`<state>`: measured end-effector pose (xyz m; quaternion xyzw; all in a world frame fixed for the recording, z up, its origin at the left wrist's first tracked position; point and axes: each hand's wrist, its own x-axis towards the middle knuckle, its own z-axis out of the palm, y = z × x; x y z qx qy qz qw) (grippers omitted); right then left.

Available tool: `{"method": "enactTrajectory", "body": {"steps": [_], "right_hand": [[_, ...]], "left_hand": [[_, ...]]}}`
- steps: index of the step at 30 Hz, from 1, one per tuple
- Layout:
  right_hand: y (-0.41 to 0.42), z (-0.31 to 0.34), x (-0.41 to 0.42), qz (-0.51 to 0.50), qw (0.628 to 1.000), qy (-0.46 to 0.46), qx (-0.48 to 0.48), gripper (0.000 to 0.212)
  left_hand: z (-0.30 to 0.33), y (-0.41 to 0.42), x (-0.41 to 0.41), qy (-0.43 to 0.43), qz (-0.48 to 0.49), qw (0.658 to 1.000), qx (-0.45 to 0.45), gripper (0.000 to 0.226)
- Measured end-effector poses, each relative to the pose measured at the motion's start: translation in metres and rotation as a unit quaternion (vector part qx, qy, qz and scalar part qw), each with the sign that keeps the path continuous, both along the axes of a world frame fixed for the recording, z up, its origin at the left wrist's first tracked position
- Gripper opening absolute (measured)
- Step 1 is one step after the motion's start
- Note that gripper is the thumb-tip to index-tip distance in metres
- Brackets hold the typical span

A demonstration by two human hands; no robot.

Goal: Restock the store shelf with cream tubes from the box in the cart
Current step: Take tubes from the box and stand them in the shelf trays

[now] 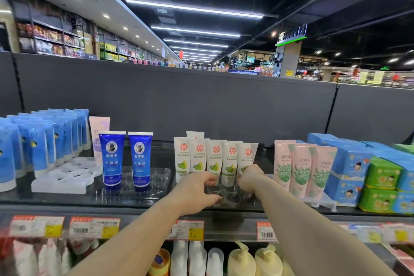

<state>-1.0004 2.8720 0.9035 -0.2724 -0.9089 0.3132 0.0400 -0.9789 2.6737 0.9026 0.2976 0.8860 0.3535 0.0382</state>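
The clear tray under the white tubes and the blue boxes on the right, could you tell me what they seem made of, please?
Clear tray: seemingly thin moulded plastic, glossy; round cups show the shelf through them. Blue boxes: probably printed cardboard, with flat faces and sharp folded edges.

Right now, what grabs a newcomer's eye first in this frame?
Centre of the top shelf: both hands meet at the row of white cream tubes, the left hand and right hand each with a curled grip at the tubes' bases over a clear tray. Left of them stand two dark blue tubes; to the right, pink tubes.
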Motion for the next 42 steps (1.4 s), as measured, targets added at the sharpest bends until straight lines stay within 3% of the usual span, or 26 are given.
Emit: {"method": "enactTrajectory", "body": {"steps": [6, 13, 22, 25, 28, 30, 32, 36, 42], "right_hand": [[0.002, 0.004, 0.0, 0.031, 0.999, -0.023, 0.013, 0.019], [-0.012, 0.005, 0.027, -0.013, 0.998, 0.05, -0.04, 0.021], [-0.101, -0.012, 0.091, 0.024, 0.976, 0.168, 0.137, 0.032], [-0.177, -0.021, 0.106, 0.1, 0.951, 0.212, 0.202, 0.035], [-0.283, -0.042, 0.113, 0.184, 0.936, 0.178, 0.24, 0.054], [-0.366, -0.057, 0.112, 0.256, 0.925, 0.138, 0.245, 0.065], [-0.454, -0.068, 0.115, 0.312, 0.914, 0.108, 0.233, 0.065], [-0.619, -0.081, 0.131, 0.388, 0.902, 0.083, 0.168, 0.06], [-0.806, -0.094, 0.158, 0.52, 0.841, 0.051, 0.141, 0.063]], "left_hand": [[0.003, -0.001, 0.0, -0.015, -0.005, 1.0, -0.005, 0.06], [0.009, -0.004, 0.007, -0.009, 0.015, 1.0, 0.012, 0.059], [0.004, -0.078, 0.056, 0.078, 0.048, 0.996, 0.007, 0.043], [-0.009, -0.151, 0.071, 0.134, 0.085, 0.986, -0.042, 0.04], [-0.031, -0.26, 0.083, 0.162, 0.125, 0.972, -0.111, 0.035], [-0.05, -0.343, 0.09, 0.168, 0.174, 0.952, -0.186, 0.052], [-0.066, -0.427, 0.104, 0.144, 0.247, 0.927, -0.243, 0.069], [-0.073, -0.576, 0.152, 0.064, 0.355, 0.886, -0.29, 0.06], [-0.085, -0.742, 0.219, 0.003, 0.488, 0.828, -0.275, 0.059]]}}
